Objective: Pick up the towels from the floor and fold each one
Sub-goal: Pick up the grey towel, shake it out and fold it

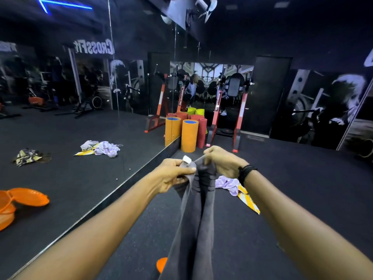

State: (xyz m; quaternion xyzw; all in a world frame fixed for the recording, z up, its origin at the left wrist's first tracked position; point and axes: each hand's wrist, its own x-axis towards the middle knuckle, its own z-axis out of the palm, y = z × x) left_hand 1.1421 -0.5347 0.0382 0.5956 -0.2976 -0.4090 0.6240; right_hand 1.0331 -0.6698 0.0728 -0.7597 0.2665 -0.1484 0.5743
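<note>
Both hands grasp the top edge of a dark grey towel held up in front of the person. From the head camera, the left hand pinches one upper corner between thumb and curled fingers, where a small white tag sticks up; the right hand has its fingers curled over the other upper corner, just beside the left. A black band circles the right wrist. Both forearms reach forward and inward, meeting at the towel.

This towel is plain, dull charcoal, bunched into vertical folds. Its long axis runs straight down from the hands toward the bottom edge of the view, hanging above the black floor.

Behind the right hand, on the floor, lie a crumpled lilac towel and a yellow-and-white striped towel, touching each other, near the base of the mirror wall. Orange rolled mats stand upright at the far corner of the floor. A small orange disc lies on the floor beside the hanging towel.
</note>
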